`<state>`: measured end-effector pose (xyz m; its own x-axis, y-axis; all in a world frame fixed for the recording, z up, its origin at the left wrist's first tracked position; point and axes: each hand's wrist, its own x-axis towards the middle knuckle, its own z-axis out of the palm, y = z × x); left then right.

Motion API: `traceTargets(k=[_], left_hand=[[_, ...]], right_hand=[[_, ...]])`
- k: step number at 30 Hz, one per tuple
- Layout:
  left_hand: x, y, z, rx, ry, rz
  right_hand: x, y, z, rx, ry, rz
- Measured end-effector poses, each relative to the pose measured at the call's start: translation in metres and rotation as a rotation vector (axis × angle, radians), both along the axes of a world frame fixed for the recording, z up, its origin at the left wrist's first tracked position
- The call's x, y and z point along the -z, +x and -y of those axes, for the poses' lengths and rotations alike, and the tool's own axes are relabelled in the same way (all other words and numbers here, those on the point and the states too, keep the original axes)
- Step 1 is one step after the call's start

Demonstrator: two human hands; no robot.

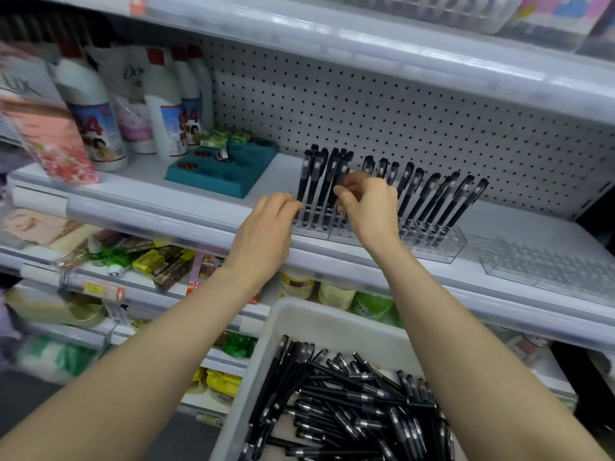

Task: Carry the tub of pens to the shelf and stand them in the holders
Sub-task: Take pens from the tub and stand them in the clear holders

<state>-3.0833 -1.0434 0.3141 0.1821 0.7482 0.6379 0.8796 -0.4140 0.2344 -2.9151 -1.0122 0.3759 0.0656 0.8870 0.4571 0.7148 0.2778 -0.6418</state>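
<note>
Two clear holders sat on the white shelf (199,207) in front of a grey pegboard (399,111). One, the filled holder (442,247), carried black capped pens standing in its holes: a tight upright cluster (319,188) at its left end and a looser row (439,201) leaning rightward at its right end, with the stretch between hidden behind a hand. Further right along the shelf lay the empty holder (549,271), its holes bare. Below the shelf edge, close to the camera, a white tub (332,324) held a jumbled heap of loose pens (349,410), many crossing one another at all angles. Left of the holders on the same shelf stood a teal tray (223,168) with round wells, a few small items in them, and behind it several white bottles (90,111) with red caps.

Both bare forearms reached up and forward over the tub to the shelf. The left hand (266,227) lay palm down at the left end of the filled holder, fingers bent, their tips against the leftmost pen's base; whether it clasped anything could not be told. The right hand (366,207) was raised just beside the upright cluster, thumb and fingertips pinching one of those pens near the middle of its barrel, with the pen's lower end down at the holder.
</note>
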Motion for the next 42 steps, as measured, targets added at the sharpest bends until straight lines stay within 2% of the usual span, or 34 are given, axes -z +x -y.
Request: traceTargets(k=[12,17,23,27,36,42], left_hand=[[0.019,0.012,0.036,0.061,0.01,-0.017],[0.059,0.038,0.063,0.219,-0.045,-0.051],[0.093,0.057,0.075,0.233,-0.215,-0.086],[0.099,0.058,0.073,0.234,-0.23,-0.064],[0.096,0.058,0.078,0.229,-0.277,-0.072],[0.093,0.057,0.08,0.226,-0.31,-0.084]], right_hand=[[0.02,0.027,0.046,0.001,0.054,-0.072],[0.067,0.058,0.096,-0.043,-0.091,-0.035],[0.126,0.091,0.137,-0.022,-0.386,0.223],[0.148,0.103,0.142,0.001,-0.637,0.401],[0.149,0.103,0.141,-0.245,-0.947,0.308],[0.136,0.105,0.14,-0.215,-0.829,0.277]])
